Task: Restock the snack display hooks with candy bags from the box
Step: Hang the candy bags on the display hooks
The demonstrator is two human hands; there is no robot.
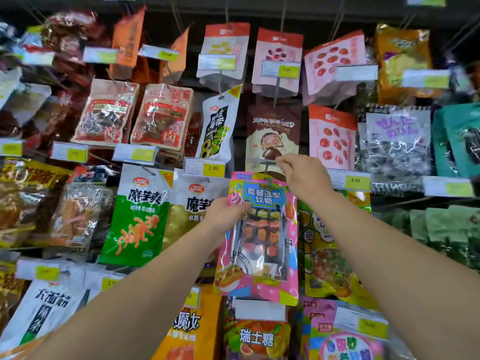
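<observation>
**Candy bag going onto its hook**

The left hand (226, 211) grips a pink candy bag (259, 242) by its upper left edge, thumb across the front, and holds it upright against the display. The right hand (302, 175) reaches just above the bag's top and pinches the clear tag holder at the tip of the hook (262, 162), apparently lifting or steadying it. The bag's top edge sits just below that hook end, in front of a brown chocolate bag (272, 131) hanging one row up. A price tag (205, 167) marked 3.00 hangs just to the left.

This looks like the hanging step: the bag is in position but its hole does not appear threaded yet, though the spot is small and hard to read. The next move calls for lining the hole at the bag's top with the hook tip, sliding the bag back along the wire, then letting the tag holder drop. The box is not in view.
</observation>
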